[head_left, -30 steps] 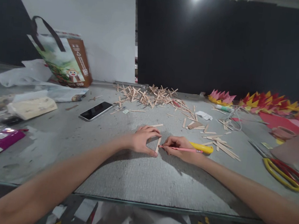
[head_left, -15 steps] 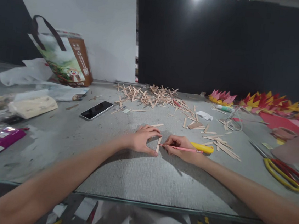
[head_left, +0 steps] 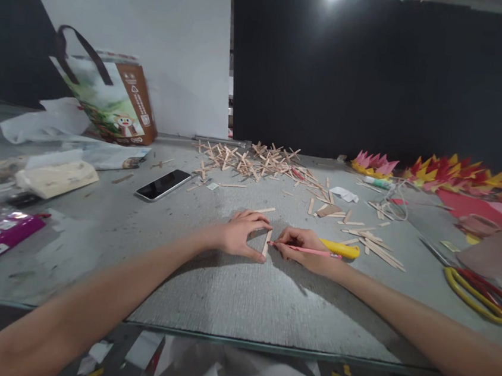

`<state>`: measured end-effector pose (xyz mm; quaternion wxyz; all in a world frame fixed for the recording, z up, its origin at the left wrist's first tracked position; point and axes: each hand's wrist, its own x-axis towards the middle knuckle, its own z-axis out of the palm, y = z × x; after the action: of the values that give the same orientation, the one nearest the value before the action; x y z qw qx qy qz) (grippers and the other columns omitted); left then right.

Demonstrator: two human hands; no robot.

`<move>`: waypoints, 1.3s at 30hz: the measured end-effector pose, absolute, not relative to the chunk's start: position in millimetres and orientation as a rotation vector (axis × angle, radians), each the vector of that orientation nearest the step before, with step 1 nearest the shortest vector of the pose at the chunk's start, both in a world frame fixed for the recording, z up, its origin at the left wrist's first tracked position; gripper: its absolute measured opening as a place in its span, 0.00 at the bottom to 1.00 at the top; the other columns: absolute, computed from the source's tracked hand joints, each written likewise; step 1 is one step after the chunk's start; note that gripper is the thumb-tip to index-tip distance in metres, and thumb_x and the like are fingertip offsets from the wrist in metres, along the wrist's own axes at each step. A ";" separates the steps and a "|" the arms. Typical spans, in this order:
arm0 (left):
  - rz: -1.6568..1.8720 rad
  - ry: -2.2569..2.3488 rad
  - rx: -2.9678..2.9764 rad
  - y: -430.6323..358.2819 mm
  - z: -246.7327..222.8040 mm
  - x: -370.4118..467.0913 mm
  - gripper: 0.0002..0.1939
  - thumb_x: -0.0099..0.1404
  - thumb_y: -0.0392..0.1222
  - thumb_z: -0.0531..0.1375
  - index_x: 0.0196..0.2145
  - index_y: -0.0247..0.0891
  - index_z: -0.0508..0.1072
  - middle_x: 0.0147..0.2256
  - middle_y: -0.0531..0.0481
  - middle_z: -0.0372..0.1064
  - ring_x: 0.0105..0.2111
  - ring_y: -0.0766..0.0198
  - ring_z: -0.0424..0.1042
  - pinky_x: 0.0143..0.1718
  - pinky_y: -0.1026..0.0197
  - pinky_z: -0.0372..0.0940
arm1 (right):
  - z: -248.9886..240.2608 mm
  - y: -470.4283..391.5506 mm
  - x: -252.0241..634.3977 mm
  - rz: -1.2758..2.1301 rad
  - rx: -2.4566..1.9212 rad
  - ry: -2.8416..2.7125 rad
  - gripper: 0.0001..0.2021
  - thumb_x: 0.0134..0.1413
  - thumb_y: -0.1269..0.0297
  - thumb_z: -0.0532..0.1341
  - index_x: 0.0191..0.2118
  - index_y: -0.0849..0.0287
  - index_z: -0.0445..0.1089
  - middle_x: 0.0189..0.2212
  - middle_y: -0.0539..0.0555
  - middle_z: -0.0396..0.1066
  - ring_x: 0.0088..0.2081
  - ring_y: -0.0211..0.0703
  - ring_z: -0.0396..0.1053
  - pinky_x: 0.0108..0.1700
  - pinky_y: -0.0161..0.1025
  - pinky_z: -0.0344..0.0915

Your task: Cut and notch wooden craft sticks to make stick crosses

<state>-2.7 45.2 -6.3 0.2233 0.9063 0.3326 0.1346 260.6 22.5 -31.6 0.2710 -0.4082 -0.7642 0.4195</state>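
My left hand point(head_left: 243, 235) grips a short wooden stick point(head_left: 267, 242) by its two ends, thumb at the near end and a fingertip at the far end. In my right hand point(head_left: 301, 246) is a pink pencil point(head_left: 316, 251), its tip at the stick's right edge. A yellow cutter point(head_left: 345, 249) lies just right of my right hand. Another stick point(head_left: 264, 210) rests beyond my left fingers. Farther back is a heap of sticks point(head_left: 253, 163), some joined into crosses.
A phone point(head_left: 163, 185) lies to the left, before a printed bag point(head_left: 116, 102). Loose sticks point(head_left: 379, 249), scissors point(head_left: 475, 292) and folded paper pieces point(head_left: 450, 173) are at the right. A purple packet point(head_left: 1, 239) sits at the far left. The table edge point(head_left: 235, 342) runs nearest me.
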 end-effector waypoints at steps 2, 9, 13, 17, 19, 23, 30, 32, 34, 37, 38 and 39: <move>0.363 0.923 2.500 45.7 -7.0 -3.0 0.46 0.54 0.70 0.71 0.64 0.46 0.72 0.67 0.41 0.64 0.69 0.37 0.56 0.70 0.35 0.49 | -31.4 22.9 261.2 1.152 -1.073 -2.069 0.13 0.62 0.52 0.67 0.34 0.57 0.74 0.26 0.50 0.73 0.28 0.38 0.66 0.29 0.35 0.58; 0.387 0.904 2.521 48.1 -11.2 -3.9 0.46 0.54 0.70 0.71 0.65 0.47 0.72 0.66 0.40 0.65 0.69 0.36 0.57 0.69 0.35 0.50 | -31.4 23.3 259.7 1.130 -1.059 -2.067 0.13 0.62 0.53 0.67 0.34 0.58 0.73 0.26 0.50 0.73 0.28 0.38 0.66 0.30 0.35 0.58; 0.380 0.916 2.521 47.6 -10.6 -3.3 0.46 0.54 0.70 0.71 0.65 0.47 0.72 0.66 0.41 0.65 0.69 0.37 0.57 0.70 0.35 0.49 | -28.5 21.7 258.4 1.132 -1.085 -2.060 0.13 0.62 0.53 0.66 0.34 0.58 0.73 0.25 0.49 0.72 0.27 0.38 0.65 0.30 0.35 0.58; 0.373 0.927 2.512 47.5 -10.4 -3.1 0.46 0.54 0.69 0.72 0.65 0.47 0.72 0.66 0.41 0.64 0.69 0.36 0.56 0.70 0.36 0.49 | -27.5 21.0 258.5 1.112 -1.084 -2.071 0.12 0.61 0.54 0.67 0.34 0.58 0.73 0.25 0.49 0.72 0.27 0.38 0.65 0.30 0.35 0.58; 0.372 0.929 2.511 47.4 -10.1 -3.2 0.46 0.54 0.69 0.72 0.65 0.47 0.72 0.66 0.41 0.64 0.69 0.37 0.56 0.70 0.36 0.49 | -27.7 21.2 258.8 1.127 -1.084 -2.060 0.12 0.62 0.54 0.66 0.34 0.58 0.73 0.25 0.49 0.72 0.27 0.38 0.66 0.29 0.35 0.58; 0.374 0.919 2.507 46.8 -8.9 -3.3 0.45 0.54 0.70 0.71 0.64 0.48 0.72 0.66 0.41 0.64 0.69 0.37 0.56 0.70 0.35 0.49 | -28.3 21.7 258.7 1.125 -1.094 -2.063 0.13 0.62 0.54 0.66 0.33 0.57 0.73 0.25 0.49 0.73 0.27 0.38 0.65 0.28 0.35 0.58; 0.393 0.904 2.504 47.3 -9.9 -3.9 0.45 0.54 0.71 0.70 0.64 0.48 0.72 0.66 0.40 0.65 0.69 0.37 0.57 0.70 0.35 0.49 | -29.4 22.0 258.7 1.108 -1.110 -2.060 0.12 0.61 0.54 0.67 0.33 0.57 0.72 0.24 0.49 0.72 0.27 0.38 0.65 0.29 0.35 0.58; 0.389 0.903 2.505 48.1 -11.0 -4.0 0.46 0.54 0.71 0.70 0.65 0.48 0.72 0.66 0.40 0.65 0.69 0.37 0.57 0.70 0.36 0.49 | -29.4 21.8 258.9 1.104 -1.105 -2.062 0.13 0.61 0.53 0.67 0.33 0.57 0.72 0.25 0.49 0.73 0.27 0.38 0.65 0.29 0.35 0.58; 0.384 0.902 2.508 48.6 -11.7 -4.1 0.47 0.54 0.72 0.70 0.65 0.48 0.72 0.66 0.40 0.65 0.69 0.36 0.56 0.70 0.36 0.49 | -29.0 21.5 259.1 1.098 -1.114 -2.070 0.12 0.62 0.54 0.66 0.34 0.57 0.73 0.24 0.49 0.72 0.27 0.38 0.66 0.29 0.35 0.58; 0.382 0.911 2.503 48.0 -11.2 -4.0 0.46 0.54 0.71 0.71 0.65 0.47 0.71 0.66 0.40 0.64 0.69 0.36 0.56 0.70 0.35 0.49 | -28.3 21.1 259.0 1.101 -1.108 -2.072 0.12 0.61 0.54 0.66 0.34 0.57 0.73 0.25 0.49 0.72 0.27 0.38 0.65 0.29 0.35 0.57; 0.380 0.915 2.500 47.5 -10.6 -3.9 0.46 0.54 0.71 0.71 0.65 0.47 0.71 0.66 0.40 0.64 0.69 0.37 0.56 0.70 0.35 0.49 | -28.0 21.0 258.8 1.105 -1.093 -2.072 0.12 0.61 0.54 0.66 0.33 0.57 0.73 0.25 0.49 0.73 0.27 0.38 0.65 0.29 0.35 0.57; 0.377 0.918 2.497 47.0 -9.9 -3.8 0.46 0.54 0.70 0.71 0.65 0.47 0.71 0.66 0.40 0.64 0.69 0.37 0.56 0.70 0.35 0.49 | -27.6 20.8 258.6 1.108 -1.082 -2.069 0.12 0.61 0.54 0.66 0.33 0.57 0.72 0.25 0.49 0.73 0.27 0.38 0.65 0.29 0.35 0.58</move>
<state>-3.8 47.0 -9.9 0.2254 0.9053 0.3330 0.1368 258.6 20.8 -27.6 0.2747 -0.4026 -0.7698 0.4122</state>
